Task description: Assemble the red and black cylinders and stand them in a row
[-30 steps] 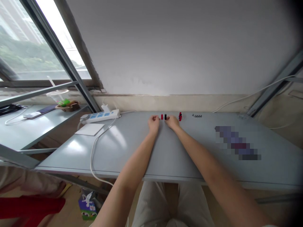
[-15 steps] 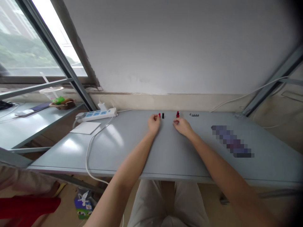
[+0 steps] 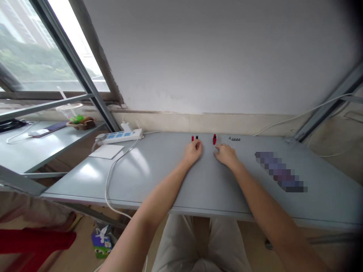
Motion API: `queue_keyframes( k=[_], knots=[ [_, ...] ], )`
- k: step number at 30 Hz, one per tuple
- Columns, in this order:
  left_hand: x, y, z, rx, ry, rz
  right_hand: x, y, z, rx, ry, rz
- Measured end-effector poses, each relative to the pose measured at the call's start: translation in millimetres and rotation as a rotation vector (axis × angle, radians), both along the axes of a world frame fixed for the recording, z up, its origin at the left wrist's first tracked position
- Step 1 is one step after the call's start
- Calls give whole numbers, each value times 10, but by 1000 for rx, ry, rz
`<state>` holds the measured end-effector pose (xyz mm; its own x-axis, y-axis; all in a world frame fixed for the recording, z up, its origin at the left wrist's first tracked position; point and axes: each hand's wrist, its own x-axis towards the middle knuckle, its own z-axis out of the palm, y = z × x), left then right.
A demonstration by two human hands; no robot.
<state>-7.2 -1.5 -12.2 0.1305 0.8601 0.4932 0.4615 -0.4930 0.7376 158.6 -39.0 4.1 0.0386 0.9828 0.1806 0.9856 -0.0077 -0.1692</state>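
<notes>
My left hand point(image 3: 194, 150) has its fingers curled together just in front of a small black cylinder point(image 3: 197, 137). Whether the fingertips touch it, or hold anything, is hidden. Beside that, a small red cylinder point(image 3: 192, 138) stands upright. To the right is a tight group of red cylinders point(image 3: 214, 141) with a dark one among them. My right hand point(image 3: 225, 153) rests on the table just right of and nearer than this group, thumb and forefinger apart, nothing visible between them. Several small dark pieces point(image 3: 235, 139) lie in a short row farther right.
A white power strip point(image 3: 120, 136) and a flat white square point(image 3: 107, 152) lie on the left of the grey table point(image 3: 159, 166), with a white cable point(image 3: 109, 177) running over the front edge. A pixelated dark oblong point(image 3: 280, 172) lies at the right. The wall closes off the back.
My left hand has moved right, from the red cylinder to in front of the black one. My right hand has drawn slightly right, away from the red group. The camera view has shifted a little.
</notes>
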Motion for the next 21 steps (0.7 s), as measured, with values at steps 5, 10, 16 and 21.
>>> queue_keyframes(
  k=[5, 10, 16, 21],
  knots=[
    [35, -59, 28, 43, 113, -80, 8, -4, 20, -36, -14, -14],
    [154, -101, 90, 47, 333, -90, 25, -5, 36, -76, -12, -28],
    [360, -91, 192, 5, 688, -117, 48, 3, 16, -118, 4, -10],
    [505, 26, 146, 29, 744, -65, 74, 34, -17, -121, 13, -17]
  ],
)
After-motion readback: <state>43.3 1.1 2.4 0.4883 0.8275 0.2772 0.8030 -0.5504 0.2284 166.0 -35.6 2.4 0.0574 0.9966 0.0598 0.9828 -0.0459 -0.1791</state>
